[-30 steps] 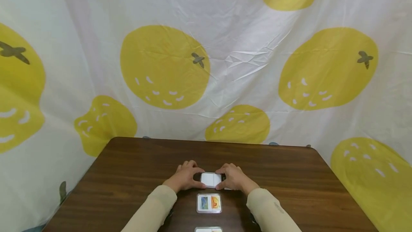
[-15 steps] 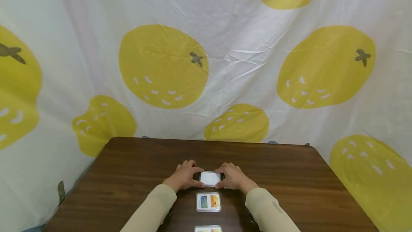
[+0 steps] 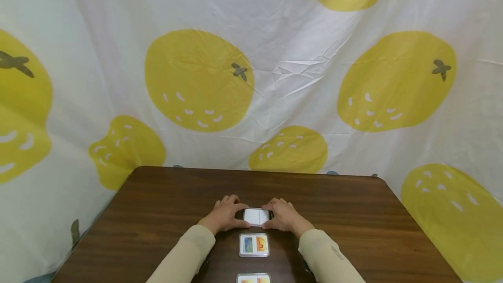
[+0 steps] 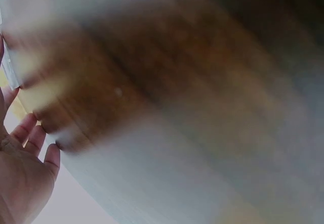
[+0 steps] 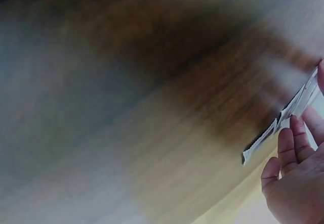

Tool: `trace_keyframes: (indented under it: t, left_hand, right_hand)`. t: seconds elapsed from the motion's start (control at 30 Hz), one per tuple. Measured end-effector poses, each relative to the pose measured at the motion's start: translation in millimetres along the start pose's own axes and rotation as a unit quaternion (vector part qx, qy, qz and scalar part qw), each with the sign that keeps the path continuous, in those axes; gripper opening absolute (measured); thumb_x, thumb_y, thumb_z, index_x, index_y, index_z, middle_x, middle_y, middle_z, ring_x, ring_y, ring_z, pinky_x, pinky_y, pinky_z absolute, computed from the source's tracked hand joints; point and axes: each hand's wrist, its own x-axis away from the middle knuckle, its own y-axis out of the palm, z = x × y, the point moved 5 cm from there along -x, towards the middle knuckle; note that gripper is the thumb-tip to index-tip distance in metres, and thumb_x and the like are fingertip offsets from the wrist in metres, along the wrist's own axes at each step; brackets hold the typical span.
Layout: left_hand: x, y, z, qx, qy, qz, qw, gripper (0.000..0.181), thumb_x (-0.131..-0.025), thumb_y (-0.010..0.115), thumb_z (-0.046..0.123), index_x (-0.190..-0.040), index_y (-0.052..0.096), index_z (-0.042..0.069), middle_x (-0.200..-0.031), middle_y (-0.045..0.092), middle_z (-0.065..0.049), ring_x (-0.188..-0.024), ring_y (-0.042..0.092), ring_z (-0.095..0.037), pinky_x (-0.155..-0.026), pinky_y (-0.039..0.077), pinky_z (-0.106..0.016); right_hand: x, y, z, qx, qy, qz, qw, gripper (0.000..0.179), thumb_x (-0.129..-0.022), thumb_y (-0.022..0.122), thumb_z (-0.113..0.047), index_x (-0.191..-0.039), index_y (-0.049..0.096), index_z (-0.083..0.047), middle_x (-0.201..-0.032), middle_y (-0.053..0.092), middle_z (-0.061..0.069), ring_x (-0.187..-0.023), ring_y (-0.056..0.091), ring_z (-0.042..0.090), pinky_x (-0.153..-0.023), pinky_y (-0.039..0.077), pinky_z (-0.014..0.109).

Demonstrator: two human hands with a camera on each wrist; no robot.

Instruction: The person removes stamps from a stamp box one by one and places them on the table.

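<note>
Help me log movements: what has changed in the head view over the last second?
Nothing visibly moved beyond a slight shift of the whole view. The left hand and right hand still hold the white-faced clear case at its ends. The blue-and-orange picture case and the partly seen case nearest the person stay lined up.

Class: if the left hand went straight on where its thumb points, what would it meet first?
The white case, which the left hand seems to grip at one end; beyond it, probably the right hand.

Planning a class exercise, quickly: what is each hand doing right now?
Left hand: holding the white case at its left end.
Right hand: holding the case's right end.
</note>
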Motion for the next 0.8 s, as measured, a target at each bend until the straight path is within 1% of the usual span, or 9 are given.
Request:
trace_keyframes:
  t: [0.17, 0.3, 0.47, 0.63, 0.8]
  left_hand:
    - [0.2, -1.0, 1.6, -0.003, -0.005, -0.013, 0.9999, 0.065, -0.085, 0.071, 0.057, -0.137, 0.060, 0.021, -0.134, 0.047, -0.008, -0.125, 0.040, -0.030, -0.103, 0.031, -0.050]
    - [-0.9, -1.7, 2.6, -0.016, -0.010, -0.026, 0.9995, 0.063, -0.086, 0.069, 0.057, -0.137, 0.058, 0.021, -0.134, 0.046, -0.009, -0.125, 0.040, -0.030, -0.102, 0.032, -0.050]
    - [-3.5, -2.5, 3.3, -0.022, -0.018, -0.030, 0.9991, 0.066, -0.085, 0.070, 0.057, -0.138, 0.057, 0.019, -0.135, 0.046, -0.009, -0.125, 0.040, -0.031, -0.101, 0.033, -0.050]
    - [-3.1, -4.0, 2.2, 0.001, -0.019, -0.030, 0.9994, 0.077, -0.084, 0.071, 0.058, -0.143, 0.051, 0.013, -0.138, 0.046, -0.012, -0.129, 0.039, -0.033, -0.104, 0.032, -0.052]
    - [0.3, -10.0, -5.3, 0.034, -0.024, -0.016, 0.9990, 0.077, -0.084, 0.071, 0.056, -0.144, 0.051, 0.012, -0.141, 0.045, -0.016, -0.131, 0.039, -0.036, -0.105, 0.030, -0.056]
  right_hand:
    - [2.1, -0.7, -2.4, -0.002, 0.006, 0.001, 1.0000, 0.060, -0.078, 0.084, -0.034, -0.128, 0.066, -0.006, -0.122, 0.059, 0.013, -0.115, 0.051, 0.035, -0.095, 0.036, 0.053]
    - [1.8, -2.0, -4.6, 0.002, 0.007, 0.007, 1.0000, 0.060, -0.077, 0.085, -0.034, -0.127, 0.067, -0.006, -0.122, 0.060, 0.013, -0.114, 0.051, 0.035, -0.095, 0.036, 0.053]
    - [2.4, -2.4, -5.1, 0.004, 0.008, 0.016, 0.9998, 0.063, -0.076, 0.084, -0.035, -0.128, 0.065, -0.005, -0.121, 0.060, 0.014, -0.112, 0.051, 0.034, -0.094, 0.037, 0.052]
    - [4.9, -2.7, -4.7, -0.018, 0.005, 0.031, 0.9994, 0.067, -0.077, 0.080, -0.032, -0.134, 0.059, -0.003, -0.126, 0.058, 0.017, -0.116, 0.050, 0.037, -0.095, 0.036, 0.056]
    - [6.9, -6.9, -3.3, -0.045, -0.004, 0.066, 0.9968, 0.061, -0.082, 0.076, -0.027, -0.136, 0.058, -0.005, -0.127, 0.057, 0.015, -0.118, 0.049, 0.036, -0.097, 0.034, 0.057]
